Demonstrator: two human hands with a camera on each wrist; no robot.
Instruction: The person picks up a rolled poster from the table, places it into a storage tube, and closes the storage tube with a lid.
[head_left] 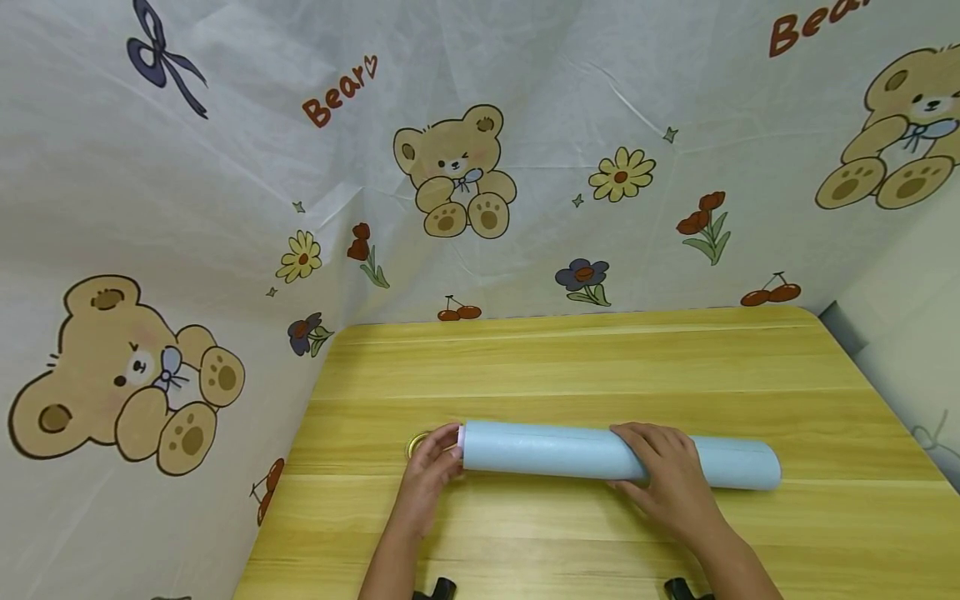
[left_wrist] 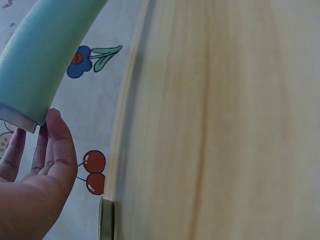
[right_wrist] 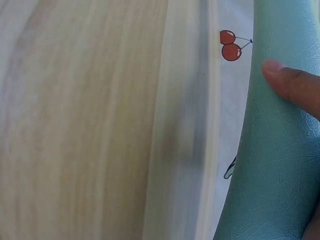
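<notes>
- Far left, and all across the back, a pale printed sheet: winking bears, flowers, cherries, a bow, the word "Bear" in brown-red.
- In from there, the wood-grain bench, corners rounded, its far edge right up by the sheet.
- And there's a round gold-coloured object on the bench, peeking out just beside the left hand, partly hidden behind the fingers.
- The left hand is right at the roll's left end, thumb on the near side, fingers on the far side, tips at the edge; pinching it or only touching it, I can't tell.
- Below, a black piece pokes in at the bottom, by the left forearm.
- Centre stage, the light-blue roll! It lies lengthwise over the bench's near half, dipping slightly to the right, a pinkish-white rim showing at its left end.
- Right of the roll's middle, the right hand has a proper grip: fingers over the top, thumb along the near side, the blue end sticking out beyond.
- Another black piece sits low by the right forearm.
- Far right, past the bench's slanting side, a pale plain surface.
</notes>
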